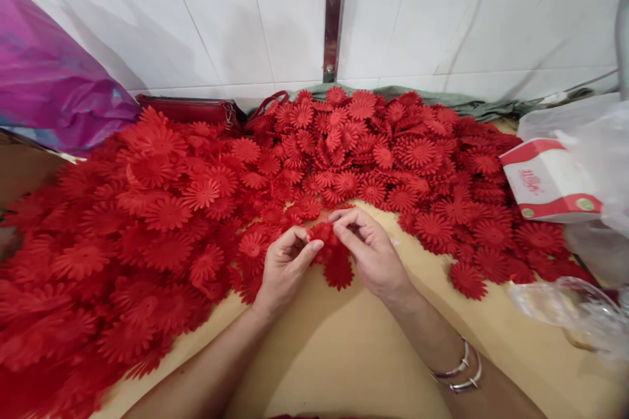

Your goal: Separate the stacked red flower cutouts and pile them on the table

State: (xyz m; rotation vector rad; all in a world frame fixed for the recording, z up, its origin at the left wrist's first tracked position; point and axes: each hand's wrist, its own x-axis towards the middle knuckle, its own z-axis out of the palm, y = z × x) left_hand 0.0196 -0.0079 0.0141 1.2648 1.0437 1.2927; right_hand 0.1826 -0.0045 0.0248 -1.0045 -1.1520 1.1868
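Between my two hands is a red flower piece [323, 233], pinched at its left edge by my left hand [289, 265] and at its right by my right hand [371, 252]. Both hands have thumb and fingers pressed together. Just below it, another red flower piece [339, 268] shows near the tabletop; whether the two are joined I cannot tell. Flat red petal pieces lie in a large heap [167, 213] on the left, and more are piled [417, 154] behind and to the right of my hands.
A beige table [334, 353] lies under my forearms. A purple bag [54, 72] stands at the left, a dark red purse [191, 109] by the tiled wall. On the right are a red-and-white box [550, 180] and clear plastic packaging [574, 308]. A metal bracket [334, 26] is on the wall.
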